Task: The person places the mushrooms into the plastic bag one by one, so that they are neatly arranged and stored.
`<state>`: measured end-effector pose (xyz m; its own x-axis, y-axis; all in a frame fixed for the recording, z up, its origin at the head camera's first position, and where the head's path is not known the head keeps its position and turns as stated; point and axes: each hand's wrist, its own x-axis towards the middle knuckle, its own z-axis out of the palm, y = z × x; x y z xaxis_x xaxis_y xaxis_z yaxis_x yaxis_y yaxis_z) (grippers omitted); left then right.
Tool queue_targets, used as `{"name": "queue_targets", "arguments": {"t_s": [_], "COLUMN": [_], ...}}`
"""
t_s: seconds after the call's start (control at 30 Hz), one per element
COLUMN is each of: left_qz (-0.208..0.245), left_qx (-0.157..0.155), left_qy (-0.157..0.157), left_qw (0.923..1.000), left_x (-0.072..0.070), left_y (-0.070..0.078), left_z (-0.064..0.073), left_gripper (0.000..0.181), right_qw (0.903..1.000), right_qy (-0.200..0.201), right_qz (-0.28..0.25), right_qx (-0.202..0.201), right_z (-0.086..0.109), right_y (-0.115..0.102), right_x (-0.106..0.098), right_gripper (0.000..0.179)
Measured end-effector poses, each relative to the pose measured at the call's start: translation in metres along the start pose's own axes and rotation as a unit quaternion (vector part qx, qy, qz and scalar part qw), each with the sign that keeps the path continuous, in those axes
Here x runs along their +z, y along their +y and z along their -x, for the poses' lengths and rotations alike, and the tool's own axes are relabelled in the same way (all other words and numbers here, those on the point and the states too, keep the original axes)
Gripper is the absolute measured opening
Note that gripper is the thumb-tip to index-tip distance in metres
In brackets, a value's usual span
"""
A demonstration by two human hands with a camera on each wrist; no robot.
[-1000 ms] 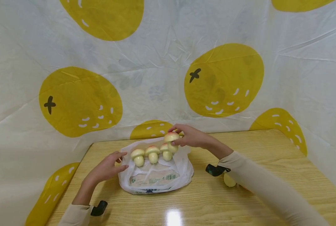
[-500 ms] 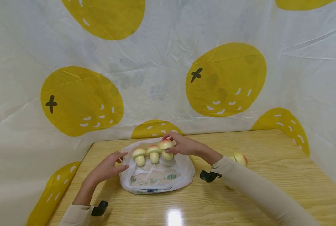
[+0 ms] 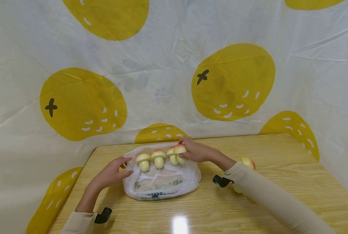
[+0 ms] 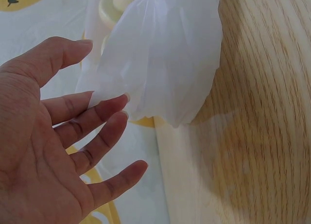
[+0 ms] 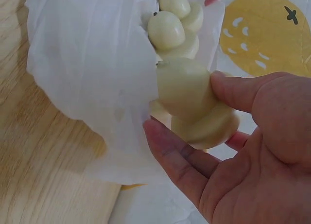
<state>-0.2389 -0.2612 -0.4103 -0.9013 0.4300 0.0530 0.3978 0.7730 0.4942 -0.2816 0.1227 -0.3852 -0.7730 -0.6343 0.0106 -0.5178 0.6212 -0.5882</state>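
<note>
Gripping a mushroom near the bag's right edge, the right hand curls thumb and fingers round it. Three other mushrooms lie toward the far edge; the left hand, spread and empty, touches the left edge.

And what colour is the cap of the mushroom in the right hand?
The cap is pale yellow with a reddish top; the head view shows it best.

The sleeves are plain beige; a black, bent fitting sits beside each cuff.
</note>
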Motion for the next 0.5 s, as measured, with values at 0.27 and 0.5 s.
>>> {"name": "queue_targets", "arguments": {"t_s": [0.27, 0.5], "left_qz": [-0.003, -0.014], "left_qx": [-0.005, -0.007], "left_qy": [-0.001, -0.001], "left_qw": [1.0000, 0.9999], "left_x": [0.0002, -0.0003], "left_y": [-0.0022, -0.0031], "left_z": [0.0014, 0.0008], "left_gripper": [0.061, 0.062], "right_qw": [0.9986, 0.9954], "right_qy": [0.011, 0.017], "right_qz": [0.034, 0.074], "right_qx": [0.039, 0.059], "right_z": [-0.0004, -0.0021], "right_y": [0.0013, -0.0001], "right_x": [-0.0024, -0.0026], "right_gripper": [0.045, 0.043]}}
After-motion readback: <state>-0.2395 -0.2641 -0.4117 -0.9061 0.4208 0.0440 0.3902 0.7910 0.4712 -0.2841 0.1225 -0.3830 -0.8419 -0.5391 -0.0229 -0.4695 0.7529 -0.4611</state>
